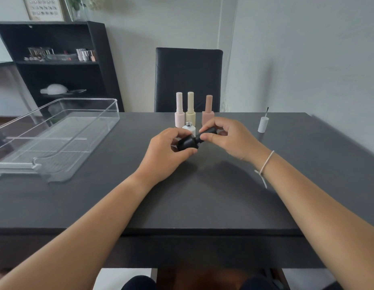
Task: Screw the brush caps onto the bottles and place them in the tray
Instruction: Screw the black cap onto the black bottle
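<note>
While our left hand [170, 146] grips the matte black round bottle [187, 143], our right hand [228, 136] pinches its black brush cap [208, 132]; tightening likely precedes the clear plastic tray [94, 122].

Black bottle [187, 143]; pale pink [179, 114], cream [190, 113], dusty pink bottles [208, 114]; dark grey table [182, 195].

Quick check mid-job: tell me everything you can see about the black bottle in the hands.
The black bottle looks matte and opaque, with a rounded body narrowing to a neck where a black cap sits. It is tilted on its side above the table, cap end toward the right. The left hand grips the body; the right hand pinches the cap. Whether the cap is fully screwed on cannot be told.
</note>
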Action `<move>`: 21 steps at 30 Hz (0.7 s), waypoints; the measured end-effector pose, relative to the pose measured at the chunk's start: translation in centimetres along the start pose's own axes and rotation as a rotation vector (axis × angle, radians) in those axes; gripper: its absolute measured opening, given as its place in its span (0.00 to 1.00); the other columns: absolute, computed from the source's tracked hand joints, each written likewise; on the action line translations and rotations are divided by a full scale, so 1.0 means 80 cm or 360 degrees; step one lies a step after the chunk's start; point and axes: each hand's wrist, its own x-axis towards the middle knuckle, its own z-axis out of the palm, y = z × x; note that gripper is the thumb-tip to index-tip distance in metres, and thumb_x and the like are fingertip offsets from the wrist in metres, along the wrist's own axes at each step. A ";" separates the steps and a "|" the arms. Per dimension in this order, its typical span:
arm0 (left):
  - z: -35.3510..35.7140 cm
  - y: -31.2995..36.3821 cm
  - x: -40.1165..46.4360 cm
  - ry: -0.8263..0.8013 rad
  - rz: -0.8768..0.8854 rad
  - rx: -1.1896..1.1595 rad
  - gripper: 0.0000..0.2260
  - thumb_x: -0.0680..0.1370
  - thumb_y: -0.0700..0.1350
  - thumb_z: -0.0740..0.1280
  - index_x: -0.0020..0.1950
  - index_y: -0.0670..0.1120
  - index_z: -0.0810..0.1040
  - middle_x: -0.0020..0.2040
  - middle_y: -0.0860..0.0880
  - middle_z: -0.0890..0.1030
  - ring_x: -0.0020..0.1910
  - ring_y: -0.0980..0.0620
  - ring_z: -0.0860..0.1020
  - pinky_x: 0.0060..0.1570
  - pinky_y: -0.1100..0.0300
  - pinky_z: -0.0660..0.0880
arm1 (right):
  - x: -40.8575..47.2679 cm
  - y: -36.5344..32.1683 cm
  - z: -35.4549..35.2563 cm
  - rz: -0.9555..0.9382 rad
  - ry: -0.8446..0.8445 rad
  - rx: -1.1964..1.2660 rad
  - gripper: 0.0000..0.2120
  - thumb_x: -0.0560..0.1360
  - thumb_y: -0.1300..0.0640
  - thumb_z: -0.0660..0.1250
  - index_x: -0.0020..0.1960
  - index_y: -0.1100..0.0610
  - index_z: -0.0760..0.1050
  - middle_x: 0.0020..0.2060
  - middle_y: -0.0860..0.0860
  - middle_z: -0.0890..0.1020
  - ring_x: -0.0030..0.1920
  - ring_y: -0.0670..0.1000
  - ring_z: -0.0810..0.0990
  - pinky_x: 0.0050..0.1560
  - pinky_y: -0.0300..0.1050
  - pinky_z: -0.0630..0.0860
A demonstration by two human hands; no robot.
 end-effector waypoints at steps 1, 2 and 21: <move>0.000 0.000 0.000 -0.0004 0.0007 0.0009 0.14 0.69 0.43 0.74 0.54 0.49 0.77 0.47 0.57 0.77 0.46 0.59 0.76 0.46 0.73 0.72 | 0.000 0.000 0.000 0.0016 0.0002 0.0001 0.01 0.73 0.56 0.68 0.42 0.51 0.77 0.39 0.51 0.80 0.38 0.48 0.77 0.45 0.38 0.73; 0.000 0.000 0.000 -0.0009 0.0015 0.0019 0.14 0.69 0.43 0.74 0.54 0.49 0.77 0.47 0.57 0.76 0.46 0.60 0.76 0.46 0.73 0.72 | 0.001 0.001 0.000 0.0021 0.0003 -0.0002 0.03 0.73 0.54 0.68 0.40 0.51 0.77 0.35 0.51 0.79 0.34 0.47 0.75 0.41 0.37 0.72; 0.000 0.000 -0.001 -0.0018 0.0045 0.0039 0.15 0.70 0.43 0.73 0.54 0.51 0.77 0.47 0.58 0.75 0.46 0.62 0.75 0.46 0.74 0.72 | 0.002 0.006 -0.004 -0.0021 -0.0003 -0.0163 0.13 0.76 0.50 0.62 0.33 0.48 0.70 0.29 0.51 0.74 0.27 0.42 0.69 0.31 0.31 0.66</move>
